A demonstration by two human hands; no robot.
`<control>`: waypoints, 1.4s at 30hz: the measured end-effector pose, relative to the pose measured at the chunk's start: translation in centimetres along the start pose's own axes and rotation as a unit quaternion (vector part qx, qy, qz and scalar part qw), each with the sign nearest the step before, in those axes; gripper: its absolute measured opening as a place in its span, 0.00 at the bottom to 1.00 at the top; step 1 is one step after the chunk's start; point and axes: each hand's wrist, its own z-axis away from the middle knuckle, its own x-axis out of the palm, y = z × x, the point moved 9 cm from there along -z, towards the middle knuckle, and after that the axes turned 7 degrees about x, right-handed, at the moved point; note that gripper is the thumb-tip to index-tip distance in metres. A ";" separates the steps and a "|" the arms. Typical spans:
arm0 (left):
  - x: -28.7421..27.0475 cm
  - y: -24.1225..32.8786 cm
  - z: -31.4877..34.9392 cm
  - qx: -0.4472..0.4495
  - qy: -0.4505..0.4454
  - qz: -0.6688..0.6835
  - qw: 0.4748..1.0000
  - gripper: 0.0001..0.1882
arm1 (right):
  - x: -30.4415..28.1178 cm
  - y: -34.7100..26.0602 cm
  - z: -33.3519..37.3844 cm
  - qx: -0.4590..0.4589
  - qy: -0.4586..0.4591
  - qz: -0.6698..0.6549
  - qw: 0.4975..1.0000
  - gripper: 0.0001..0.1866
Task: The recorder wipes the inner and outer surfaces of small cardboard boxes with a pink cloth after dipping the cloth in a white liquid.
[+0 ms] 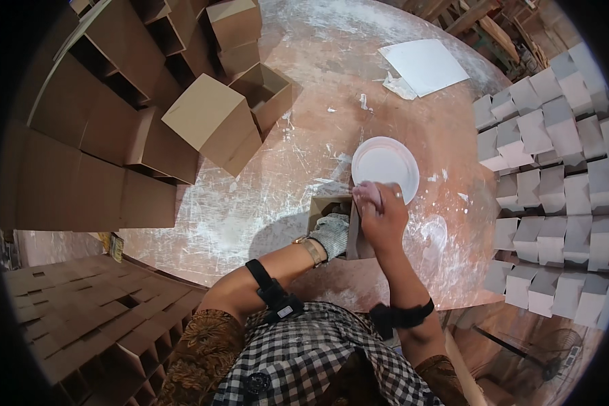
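Observation:
A small brown cardboard box (363, 249) stands at the table's near edge with its opening upward. My left hand (332, 237), in a grey knitted glove, reaches inside it; the fingers are hidden by the glove and the box wall. Just above the box's right wall is my bare right hand (387, 215), its fingers closed around a soft, pale pink wad (367, 193), perhaps a sponge or cloth. Right behind that hand lies a round white plate (384, 162), its near rim partly covered by my fingers.
Open brown boxes (100, 122) are stacked at the left, with two more boxes (213, 122) standing nearer the middle. Rows of small white-and-grey boxes (555, 183) rise at the right. A white sheet (425, 66) lies at the back. Brown boxes (81, 318) fill the lower left; a fan (555, 355) stands lower right.

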 end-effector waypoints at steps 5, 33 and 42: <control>-0.3 -1.6 1.4 -0.025 -0.031 0.053 0.998 0.22 | -1.6 -2.4 7.6 -0.075 -0.033 -0.057 0.995 0.17; -4.0 1.3 3.3 -0.082 -0.141 -0.027 0.986 0.15 | -2.1 1.8 9.9 -0.017 -0.020 -0.028 0.999 0.18; -2.0 -0.3 2.2 0.063 -0.020 0.090 0.994 0.23 | -0.1 6.5 1.1 0.055 0.032 -0.008 0.998 0.10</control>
